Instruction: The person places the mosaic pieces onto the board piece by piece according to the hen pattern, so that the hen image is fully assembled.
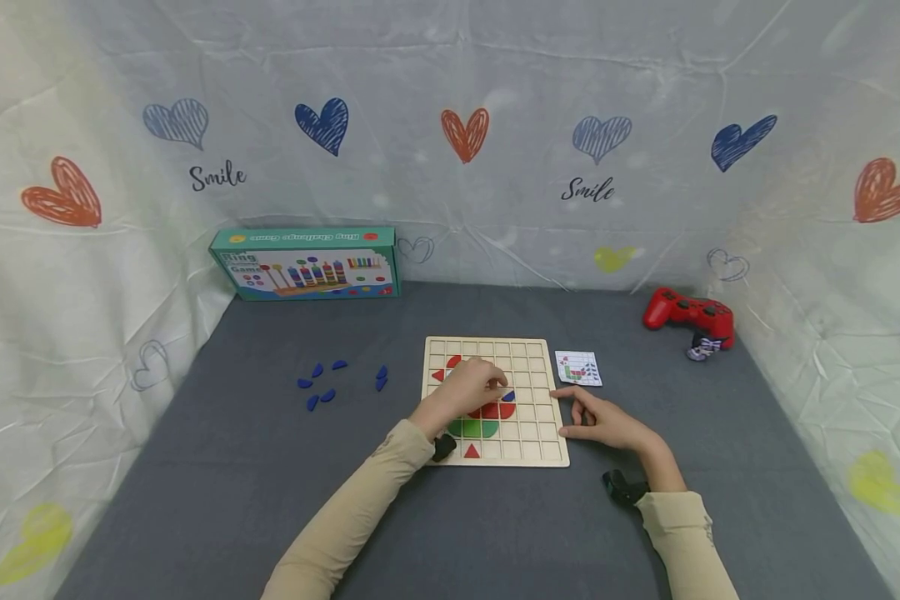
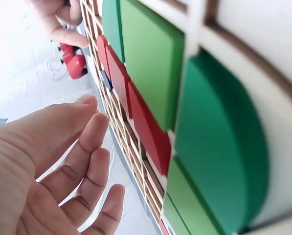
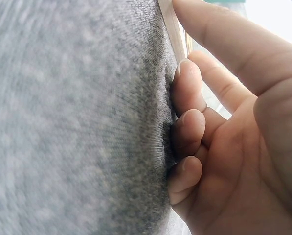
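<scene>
My left hand (image 1: 465, 387) hovers over a square wooden grid board (image 1: 536, 362), thumb and index fingertips close together. In the left wrist view no piece shows between those fingertips (image 2: 89, 105), though a small one could be hidden. Near them, a small blue piece (image 1: 508, 396) lies in the grid by a row of red pieces (image 1: 504, 411). Green pieces (image 1: 472, 428) and a red triangle (image 1: 472, 451) sit nearer the front edge. My right hand (image 1: 607, 422) touches the board's right edge with index finger and thumb spread along it; its other fingers are curled.
Several loose blue pieces (image 1: 328, 395) lie left of the board on the grey cloth. A pattern card (image 1: 579, 367) is beside the board's far right corner. A red game controller (image 1: 690, 313) stands at the back right, a green game box (image 1: 307, 265) at the back left.
</scene>
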Action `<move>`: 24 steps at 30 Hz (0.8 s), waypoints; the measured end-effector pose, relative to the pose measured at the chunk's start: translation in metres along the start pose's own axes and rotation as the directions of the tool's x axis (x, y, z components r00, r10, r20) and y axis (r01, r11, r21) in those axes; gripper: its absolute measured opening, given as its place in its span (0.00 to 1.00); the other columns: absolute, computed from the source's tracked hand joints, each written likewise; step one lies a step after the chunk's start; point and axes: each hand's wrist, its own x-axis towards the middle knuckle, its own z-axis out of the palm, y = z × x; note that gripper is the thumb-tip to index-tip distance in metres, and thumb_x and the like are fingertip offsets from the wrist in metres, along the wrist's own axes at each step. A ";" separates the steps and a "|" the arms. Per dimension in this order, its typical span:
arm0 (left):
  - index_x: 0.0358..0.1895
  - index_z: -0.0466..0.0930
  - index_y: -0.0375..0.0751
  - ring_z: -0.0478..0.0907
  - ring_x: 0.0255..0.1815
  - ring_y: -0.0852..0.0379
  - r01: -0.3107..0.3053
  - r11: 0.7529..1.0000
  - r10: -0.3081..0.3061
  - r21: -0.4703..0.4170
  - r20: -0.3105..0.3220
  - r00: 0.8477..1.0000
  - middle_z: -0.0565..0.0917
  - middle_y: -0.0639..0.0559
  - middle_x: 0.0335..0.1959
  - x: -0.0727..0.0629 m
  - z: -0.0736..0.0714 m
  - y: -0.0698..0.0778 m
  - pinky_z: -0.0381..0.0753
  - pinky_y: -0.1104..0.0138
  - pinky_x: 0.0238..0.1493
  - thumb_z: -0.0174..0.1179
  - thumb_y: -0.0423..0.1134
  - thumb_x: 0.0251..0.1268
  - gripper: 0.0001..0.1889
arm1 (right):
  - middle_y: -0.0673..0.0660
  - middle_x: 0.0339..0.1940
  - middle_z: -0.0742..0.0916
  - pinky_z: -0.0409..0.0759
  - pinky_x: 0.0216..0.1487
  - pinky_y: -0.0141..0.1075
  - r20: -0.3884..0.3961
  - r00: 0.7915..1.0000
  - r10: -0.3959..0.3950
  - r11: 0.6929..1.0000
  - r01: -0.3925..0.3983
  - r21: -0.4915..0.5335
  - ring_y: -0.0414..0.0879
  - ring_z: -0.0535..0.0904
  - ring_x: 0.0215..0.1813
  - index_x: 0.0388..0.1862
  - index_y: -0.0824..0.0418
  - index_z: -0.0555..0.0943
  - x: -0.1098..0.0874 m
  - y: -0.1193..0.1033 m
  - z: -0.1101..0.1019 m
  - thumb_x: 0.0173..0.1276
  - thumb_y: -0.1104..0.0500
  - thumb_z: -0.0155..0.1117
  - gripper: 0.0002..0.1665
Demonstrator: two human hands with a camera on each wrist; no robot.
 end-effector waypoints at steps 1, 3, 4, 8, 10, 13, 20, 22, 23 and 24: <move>0.41 0.86 0.44 0.78 0.35 0.61 0.005 1.000 -0.005 -0.005 -0.002 1.000 0.85 0.53 0.37 -0.002 -0.001 0.000 0.75 0.73 0.36 0.60 0.39 0.61 0.08 | 0.50 0.27 0.74 0.64 0.22 0.28 0.000 1.000 -0.003 1.000 0.003 -0.002 0.36 0.63 0.21 0.63 0.54 0.67 0.000 0.000 0.000 0.59 0.49 0.67 0.34; 0.42 0.85 0.43 0.77 0.36 0.60 0.014 1.000 -0.014 -0.021 -0.009 1.000 0.85 0.53 0.37 -0.005 -0.004 -0.002 0.75 0.73 0.36 0.61 0.38 0.61 0.09 | 0.51 0.27 0.74 0.64 0.23 0.28 0.000 1.000 -0.005 1.000 0.005 -0.003 0.36 0.63 0.21 0.63 0.54 0.67 0.000 0.000 0.000 0.59 0.49 0.67 0.34; 0.42 0.85 0.44 0.76 0.35 0.60 0.016 1.000 -0.016 -0.022 -0.013 1.000 0.84 0.53 0.36 -0.007 -0.005 -0.002 0.74 0.72 0.36 0.61 0.38 0.61 0.09 | 0.51 0.27 0.74 0.64 0.23 0.28 0.000 1.000 -0.007 1.000 0.007 -0.003 0.36 0.63 0.21 0.63 0.54 0.67 -0.001 -0.001 0.000 0.59 0.49 0.67 0.34; 0.42 0.85 0.45 0.75 0.35 0.59 0.021 1.000 -0.021 -0.007 -0.047 0.999 0.84 0.56 0.34 -0.015 -0.009 -0.006 0.73 0.70 0.36 0.62 0.39 0.60 0.09 | 0.51 0.28 0.74 0.64 0.23 0.28 0.000 1.000 -0.007 1.000 0.007 0.003 0.36 0.63 0.21 0.63 0.54 0.67 -0.001 -0.001 0.000 0.59 0.50 0.67 0.34; 0.42 0.85 0.47 0.75 0.35 0.59 0.029 0.999 -0.028 0.022 -0.062 0.998 0.84 0.57 0.33 -0.019 -0.011 -0.007 0.72 0.68 0.36 0.62 0.40 0.60 0.09 | 0.51 0.28 0.74 0.63 0.23 0.28 -0.001 1.000 -0.004 1.000 0.004 0.007 0.36 0.63 0.22 0.63 0.54 0.67 -0.001 -0.001 0.000 0.59 0.50 0.67 0.34; 0.42 0.85 0.48 0.75 0.36 0.57 0.046 0.998 -0.042 0.046 -0.077 0.996 0.83 0.57 0.31 -0.024 -0.013 -0.010 0.72 0.66 0.36 0.62 0.41 0.59 0.09 | 0.51 0.28 0.74 0.64 0.23 0.28 -0.002 1.000 -0.004 1.000 0.004 0.009 0.36 0.63 0.22 0.63 0.54 0.67 -0.001 -0.001 0.000 0.59 0.50 0.67 0.34; 0.40 0.85 0.47 0.76 0.35 0.57 0.047 0.997 -0.038 0.059 -0.133 0.990 0.84 0.57 0.31 -0.039 -0.018 -0.023 0.73 0.64 0.36 0.64 0.40 0.58 0.08 | 0.51 0.27 0.74 0.63 0.23 0.28 -0.009 1.000 -0.024 1.000 0.024 -0.002 0.35 0.63 0.22 0.63 0.55 0.67 -0.001 0.000 0.000 0.59 0.51 0.67 0.34; 0.40 0.85 0.46 0.76 0.35 0.56 0.049 0.997 -0.040 0.057 -0.150 0.988 0.84 0.56 0.31 -0.044 -0.020 -0.026 0.73 0.64 0.37 0.64 0.39 0.57 0.08 | 0.51 0.27 0.74 0.63 0.23 0.28 -0.011 0.999 -0.034 0.999 0.034 -0.004 0.35 0.63 0.22 0.62 0.56 0.67 -0.001 0.001 0.001 0.60 0.52 0.67 0.33; 0.40 0.85 0.46 0.76 0.35 0.56 0.049 0.997 -0.038 0.059 -0.162 0.986 0.84 0.56 0.31 -0.046 -0.021 -0.027 0.73 0.63 0.36 0.64 0.39 0.57 0.08 | 0.52 0.27 0.74 0.63 0.22 0.28 -0.012 0.999 -0.037 0.999 0.037 -0.004 0.35 0.63 0.22 0.62 0.56 0.68 -0.001 0.001 0.001 0.59 0.52 0.67 0.33; 0.40 0.85 0.46 0.76 0.35 0.56 0.053 0.997 -0.042 0.059 -0.170 0.985 0.84 0.55 0.31 -0.049 -0.022 -0.029 0.73 0.63 0.36 0.64 0.39 0.57 0.08 | 0.52 0.27 0.74 0.63 0.22 0.28 -0.013 0.999 -0.038 0.999 0.038 -0.004 0.35 0.63 0.21 0.62 0.56 0.68 -0.001 0.001 0.001 0.59 0.52 0.67 0.33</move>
